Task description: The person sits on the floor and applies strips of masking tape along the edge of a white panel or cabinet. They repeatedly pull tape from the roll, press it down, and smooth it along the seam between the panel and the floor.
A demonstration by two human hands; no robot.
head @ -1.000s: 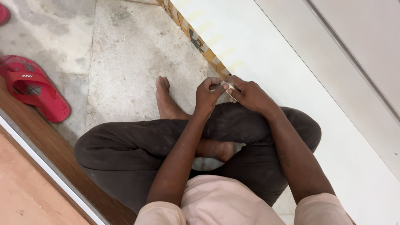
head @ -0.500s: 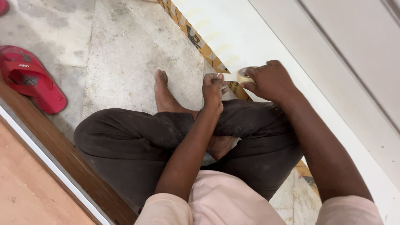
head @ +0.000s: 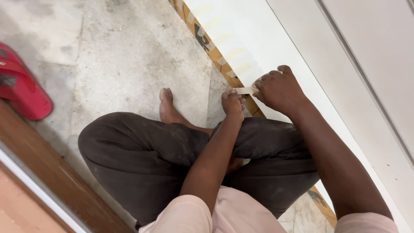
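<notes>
I sit cross-legged on a grey stone floor. A short strip of pale masking tape (head: pixel 243 90) is stretched between my two hands. My left hand (head: pixel 233 102) pinches its left end. My right hand (head: pixel 278 88) pinches the other end against the base of the white wall (head: pixel 276 43). The strip lies over the brown patterned skirting border (head: pixel 202 39), where several more tape strips are stuck further along.
A red slipper (head: pixel 19 90) lies on the floor at the far left. A brown wooden threshold (head: pixel 47 172) with a pale metal edge runs along the lower left. My dark trousers (head: pixel 146 159) and a bare foot (head: pixel 167 108) fill the centre.
Both hands have moved away from my knees, up and right to the skirting border. They have drawn apart, and the tape strip now shows between them.
</notes>
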